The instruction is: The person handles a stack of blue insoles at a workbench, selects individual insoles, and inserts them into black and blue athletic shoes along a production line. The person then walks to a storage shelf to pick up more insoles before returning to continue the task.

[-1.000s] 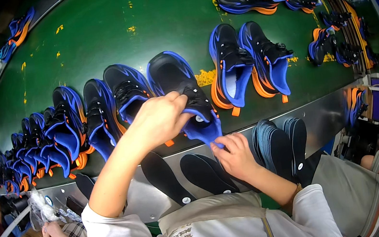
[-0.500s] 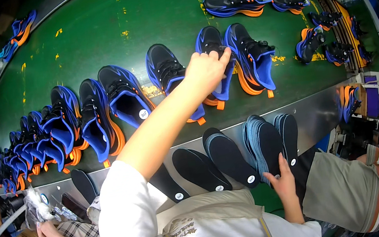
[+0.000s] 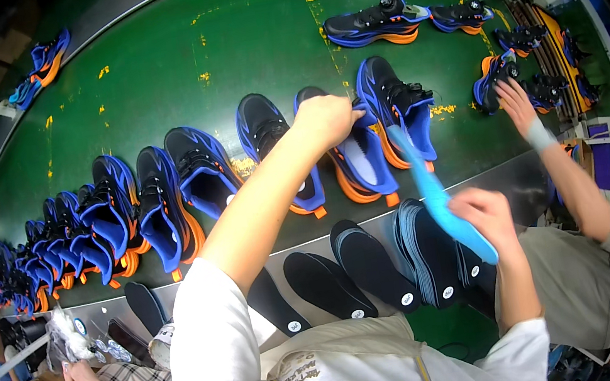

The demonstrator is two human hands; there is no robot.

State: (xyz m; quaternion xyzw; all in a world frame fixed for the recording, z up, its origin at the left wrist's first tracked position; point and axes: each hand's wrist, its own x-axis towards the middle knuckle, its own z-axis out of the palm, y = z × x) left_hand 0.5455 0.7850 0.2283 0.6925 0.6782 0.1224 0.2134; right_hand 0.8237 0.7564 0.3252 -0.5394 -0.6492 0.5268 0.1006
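Observation:
My left hand (image 3: 328, 121) is closed on the tongue of a black running shoe (image 3: 380, 155) with a blue lining and orange sole. The shoe's heel faces me, and its pale inside shows. My right hand (image 3: 486, 216) pinches the broad end of a light blue insole (image 3: 437, 199), slightly blurred. The insole's narrow tip points up and left toward the gap between that shoe and the matching shoe (image 3: 395, 96) to its right. Below lie stacks of black insoles (image 3: 427, 251) with round white stickers, along the metal edge.
A long row of similar shoes (image 3: 159, 203) runs left along the green conveyor belt (image 3: 148, 72). More shoes (image 3: 375, 22) stand at the far right. A co-worker's hand (image 3: 517, 104) touches a shoe there. Another person's hand (image 3: 77, 372) is at lower left near clear plastic packaging.
My right hand has lifted a light blue insole from the stack toward the shoe. My left hand has pulled the shoe's tongue, baring the inside. The co-worker's arm has reached in at right.

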